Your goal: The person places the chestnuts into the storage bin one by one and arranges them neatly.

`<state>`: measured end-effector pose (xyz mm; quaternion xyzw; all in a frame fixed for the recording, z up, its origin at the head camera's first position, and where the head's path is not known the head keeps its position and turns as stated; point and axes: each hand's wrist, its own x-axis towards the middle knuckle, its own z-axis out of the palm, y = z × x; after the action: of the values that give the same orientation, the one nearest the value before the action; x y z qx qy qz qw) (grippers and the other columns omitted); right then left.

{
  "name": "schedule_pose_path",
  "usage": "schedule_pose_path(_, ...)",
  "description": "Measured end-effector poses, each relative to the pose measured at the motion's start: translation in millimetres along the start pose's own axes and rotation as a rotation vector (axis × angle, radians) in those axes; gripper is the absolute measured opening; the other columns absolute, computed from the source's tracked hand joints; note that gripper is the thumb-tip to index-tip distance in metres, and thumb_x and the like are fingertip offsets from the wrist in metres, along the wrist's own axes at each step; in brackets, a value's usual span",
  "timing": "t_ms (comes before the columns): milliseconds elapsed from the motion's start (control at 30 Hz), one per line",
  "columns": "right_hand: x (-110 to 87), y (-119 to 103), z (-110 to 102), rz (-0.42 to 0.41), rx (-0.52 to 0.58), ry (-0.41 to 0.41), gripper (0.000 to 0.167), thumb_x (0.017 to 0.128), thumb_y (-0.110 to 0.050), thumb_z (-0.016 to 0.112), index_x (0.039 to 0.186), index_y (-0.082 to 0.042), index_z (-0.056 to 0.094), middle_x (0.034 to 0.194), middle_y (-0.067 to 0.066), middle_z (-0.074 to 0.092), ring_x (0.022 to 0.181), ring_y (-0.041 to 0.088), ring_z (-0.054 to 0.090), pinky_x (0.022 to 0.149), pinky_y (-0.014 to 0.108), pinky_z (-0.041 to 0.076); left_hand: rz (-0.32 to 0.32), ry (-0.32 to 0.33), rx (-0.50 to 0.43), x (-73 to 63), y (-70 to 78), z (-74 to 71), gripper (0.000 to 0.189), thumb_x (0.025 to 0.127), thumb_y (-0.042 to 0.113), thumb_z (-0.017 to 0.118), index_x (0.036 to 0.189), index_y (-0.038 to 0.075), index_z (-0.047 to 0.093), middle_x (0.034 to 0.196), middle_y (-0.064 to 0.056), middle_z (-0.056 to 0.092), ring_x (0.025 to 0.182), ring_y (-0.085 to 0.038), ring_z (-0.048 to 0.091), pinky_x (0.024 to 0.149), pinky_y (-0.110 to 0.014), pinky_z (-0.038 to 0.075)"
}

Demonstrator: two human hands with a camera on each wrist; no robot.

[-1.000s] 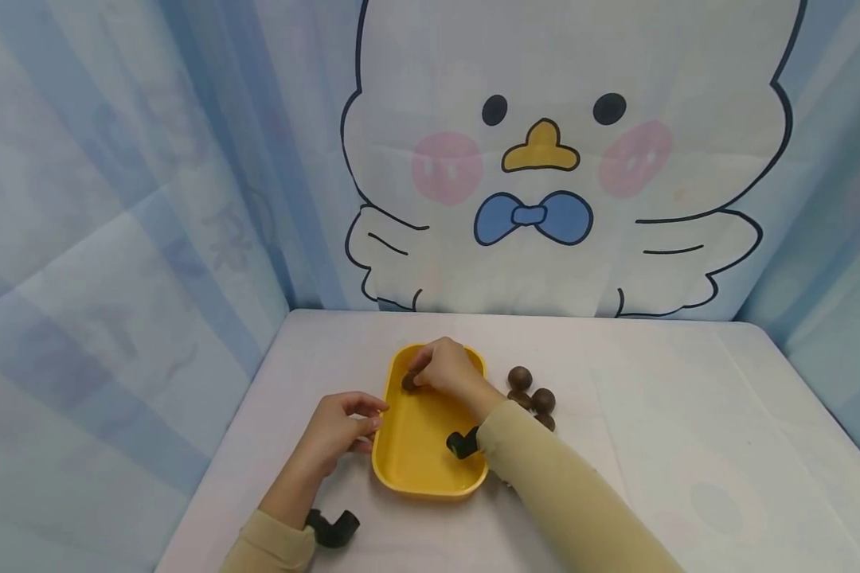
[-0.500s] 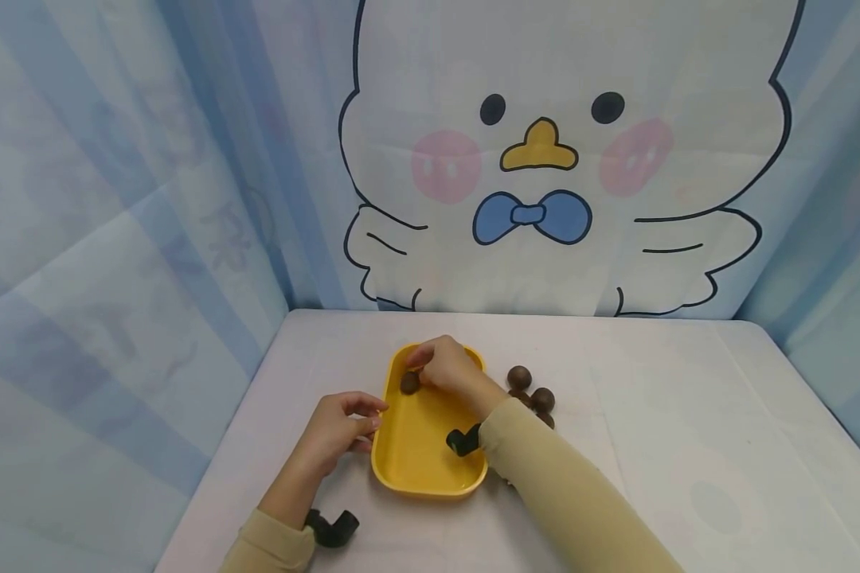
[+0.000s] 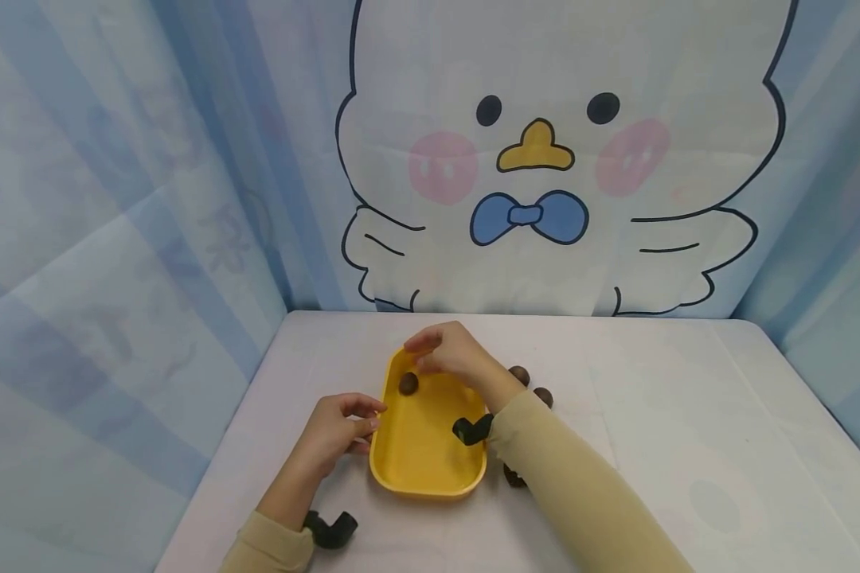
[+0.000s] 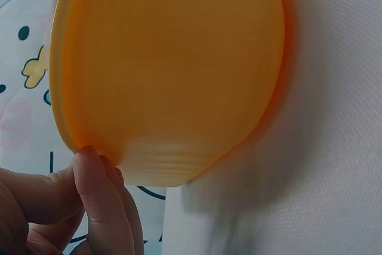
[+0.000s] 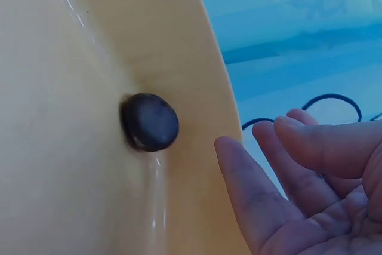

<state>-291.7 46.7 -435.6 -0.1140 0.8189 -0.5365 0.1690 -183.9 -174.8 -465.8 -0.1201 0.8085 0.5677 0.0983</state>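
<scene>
Behind a white table (image 3: 688, 414), blue-and-white curtain (image 3: 86, 263) with a large printed bird (image 3: 545, 72) in bow tie. From head view: yellow tray (image 3: 430, 458) on the table, with one brown ball (image 3: 408, 383) inside, toward the far left corner. Left hand (image 3: 338, 430) at the left rim, with bent fingers. Right hand (image 3: 450, 350) over the far end of the tray, fingers loosely extended, nothing held, apart from the ball. More brown balls (image 3: 519, 376) on the table at the tray's right, partly hidden by the right sleeve (image 3: 580, 477). From left wrist view: tray wall across much of the frame, fingertips close together on the rim, seemingly in a light pinch. Judged by look, tray light, stiff and smooth; best to hold by the rim. From right wrist view: ball low in the tray, against the foot of the wall or just beside it, cannot tell which. Right fingers beside the ball, parted, near but not touching. Probably hard, light, not fragile, and quick to roll on smooth plastic; best to pinch across the widest part, from above.
</scene>
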Motion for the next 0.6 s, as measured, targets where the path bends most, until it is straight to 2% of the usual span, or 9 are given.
schedule_pose_path(167, -6.5, -1, -13, 0.000, 0.029, -0.002, 0.034, 0.095, 0.001, 0.075, 0.124, -0.016, 0.079, 0.130, 0.004, 0.077, 0.117, 0.022, 0.076, 0.105, 0.041, 0.062, -0.009, 0.000, -0.008, 1.9, 0.3, -0.7, 0.021, 0.096, 0.001, 0.076, 0.114, 0.008, 0.080, 0.103, -0.011, 0.069, 0.075, -0.022, 0.066, 0.064, -0.028, 0.065)
schedule_pose_path(400, -15.0, -7, -33, -0.031, 0.049, -0.007, 0.036, 0.097, 0.002, 0.073, 0.130, -0.012, 0.076, 0.140, 0.011, 0.073, 0.127, 0.027, 0.073, 0.105, 0.041, 0.062, -0.021, 0.004, -0.010, 0.0, 1.1, -0.1, 0.021, 0.096, 0.000, 0.075, 0.114, 0.008, 0.080, 0.103, -0.011, 0.069, 0.074, -0.022, 0.066, 0.065, -0.028, 0.064)
schedule_pose_path(600, -26.0, -11, -52, -0.021, 0.077, 0.007, 0.040, 0.097, 0.002, 0.072, 0.134, -0.013, 0.074, 0.142, 0.010, 0.072, 0.130, 0.029, 0.071, 0.105, 0.043, 0.062, -0.014, 0.005, -0.016, -1.1, 1.5, -0.3, 0.020, 0.096, 0.000, 0.075, 0.115, 0.008, 0.080, 0.102, -0.011, 0.068, 0.073, -0.021, 0.066, 0.063, -0.027, 0.064)
